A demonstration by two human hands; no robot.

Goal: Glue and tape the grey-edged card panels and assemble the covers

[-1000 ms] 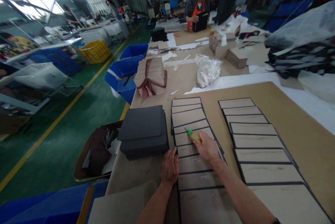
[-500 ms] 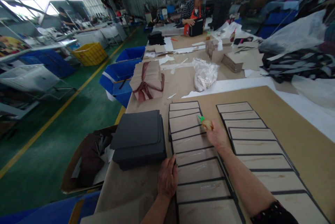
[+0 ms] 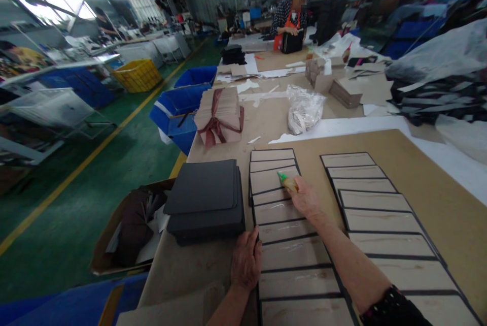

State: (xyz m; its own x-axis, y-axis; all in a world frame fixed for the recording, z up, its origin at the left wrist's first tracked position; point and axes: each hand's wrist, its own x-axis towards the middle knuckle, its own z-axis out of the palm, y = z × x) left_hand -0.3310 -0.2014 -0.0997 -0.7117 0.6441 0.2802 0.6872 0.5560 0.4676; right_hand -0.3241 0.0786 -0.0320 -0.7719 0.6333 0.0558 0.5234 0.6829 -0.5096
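Observation:
My right hand (image 3: pixel 305 198) is wrapped round a small glue bottle (image 3: pixel 291 184) with a green nozzle. Its tip points left, over one of the upper panels in a row of overlapping beige panels with dark edges (image 3: pixel 289 253). Glossy wet streaks show on several of these panels. My left hand (image 3: pixel 246 260) lies with fingers stretched out against the left edge of that row, holding nothing. A second row of similar panels (image 3: pixel 388 242) runs along the right, with brownish streaks on them. Left of my left hand stands a stack of dark grey boards (image 3: pixel 203 189).
Farther up the table are a tied bundle of beige pieces (image 3: pixel 218 118) and a crumpled clear plastic bag (image 3: pixel 304 110). Blue bins (image 3: pixel 182 107) and an open box with dark cloth (image 3: pixel 133 229) stand on the left. A co-worker (image 3: pixel 291 21) handles a black item at the far end.
My right hand has moved the glue bottle leftward across an upper panel, from its right side towards its middle. My left hand stays at the row's edge. The view has shifted slightly.

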